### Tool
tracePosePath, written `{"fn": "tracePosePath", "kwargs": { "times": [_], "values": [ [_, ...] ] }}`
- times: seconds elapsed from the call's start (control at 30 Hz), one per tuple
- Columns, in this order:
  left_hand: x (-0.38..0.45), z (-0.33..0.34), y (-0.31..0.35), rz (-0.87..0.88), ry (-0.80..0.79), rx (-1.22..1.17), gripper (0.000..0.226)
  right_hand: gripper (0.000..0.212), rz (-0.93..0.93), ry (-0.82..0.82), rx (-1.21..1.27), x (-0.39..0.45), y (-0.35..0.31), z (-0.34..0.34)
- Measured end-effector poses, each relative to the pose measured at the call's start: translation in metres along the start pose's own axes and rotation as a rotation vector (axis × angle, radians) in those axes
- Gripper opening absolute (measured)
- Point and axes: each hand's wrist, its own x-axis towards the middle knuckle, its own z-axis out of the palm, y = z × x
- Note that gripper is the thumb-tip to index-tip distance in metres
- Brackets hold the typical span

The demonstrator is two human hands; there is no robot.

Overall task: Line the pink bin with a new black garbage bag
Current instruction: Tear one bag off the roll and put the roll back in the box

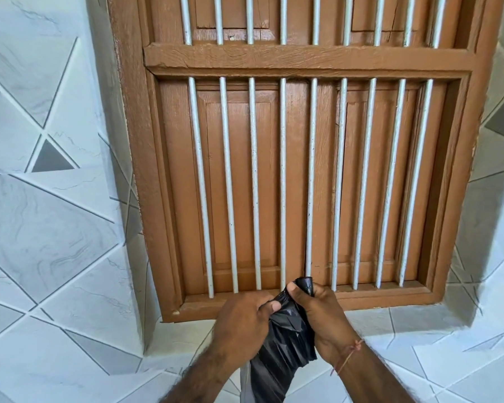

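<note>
A black garbage bag (282,347), still bunched and partly rolled, hangs between both hands at the bottom centre of the head view. My left hand (242,324) grips its crumpled upper part from the left. My right hand (320,312) holds the rolled top end, whose tip sticks up above the thumb. The loose lower part of the bag drops down between my forearms. The pink bin is not in view.
Straight ahead is a brown wooden window (297,184) with closed shutters behind several white vertical bars (282,184). White and grey patterned wall tiles (50,228) surround it, with a tiled sill (405,324) under the frame.
</note>
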Motion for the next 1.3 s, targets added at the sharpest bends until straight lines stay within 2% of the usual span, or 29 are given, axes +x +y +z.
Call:
{"fn": "tracePosePath", "kwargs": {
  "times": [0.13, 0.27, 0.33, 0.37, 0.43, 0.47, 0.5, 0.57, 0.67, 0.77, 0.8, 1.0, 1.13, 1.2, 1.3],
  "values": [
    [-0.010, 0.011, -0.001, -0.016, 0.128, 0.047, 0.027, 0.015, 0.056, 0.064, -0.040, 0.006, 0.009, 0.002],
    [-0.024, 0.007, -0.016, -0.055, 0.223, 0.029, 0.025, 0.015, 0.104, 0.426, 0.076, 0.032, 0.006, -0.044],
    [-0.029, -0.005, -0.036, -0.065, 0.136, 0.145, 0.014, 0.015, 0.086, 0.492, 0.086, 0.037, -0.002, -0.069],
    [-0.030, -0.013, -0.045, -0.079, 0.014, 0.267, 0.009, 0.018, 0.090, 0.500, 0.076, 0.039, -0.004, -0.076],
    [-0.029, -0.020, -0.052, -0.148, -0.298, 0.546, 0.020, 0.029, 0.140, 0.470, 0.064, 0.038, -0.004, -0.081],
    [-0.027, -0.019, -0.052, -0.159, -0.396, 0.625, 0.028, 0.032, 0.180, 0.421, 0.106, 0.036, -0.002, -0.081],
    [-0.023, -0.015, -0.052, -0.140, -0.424, 0.670, 0.034, 0.031, 0.208, 0.350, 0.189, 0.035, 0.003, -0.080],
    [-0.008, -0.003, -0.049, -0.067, -0.365, 0.707, 0.048, 0.023, 0.227, 0.268, 0.340, 0.037, 0.014, -0.078],
    [0.025, 0.021, -0.047, 0.048, -0.352, 0.749, 0.071, 0.024, 0.227, 0.262, 0.411, 0.039, 0.027, -0.073],
    [0.050, 0.041, -0.043, 0.183, -0.419, 0.819, 0.066, 0.007, 0.195, 0.252, 0.344, 0.041, 0.027, -0.063],
    [0.055, 0.045, -0.042, 0.212, -0.432, 0.846, 0.061, 0.007, 0.178, 0.245, 0.305, 0.040, 0.027, -0.060],
    [0.082, 0.053, -0.037, 0.239, -0.502, 0.929, 0.045, 0.006, 0.071, 0.183, 0.327, 0.046, 0.015, -0.060],
    [0.083, 0.054, -0.039, 0.218, -0.498, 0.916, 0.039, 0.007, -0.013, 0.256, 0.224, 0.049, 0.006, -0.054],
    [0.080, 0.052, -0.040, 0.204, -0.445, 0.858, 0.043, 0.009, -0.058, 0.321, 0.145, 0.050, 0.001, -0.050],
    [0.071, 0.045, -0.038, 0.155, -0.339, 0.642, 0.063, 0.017, -0.154, 0.367, 0.126, 0.052, -0.005, -0.040]
  ]
}}
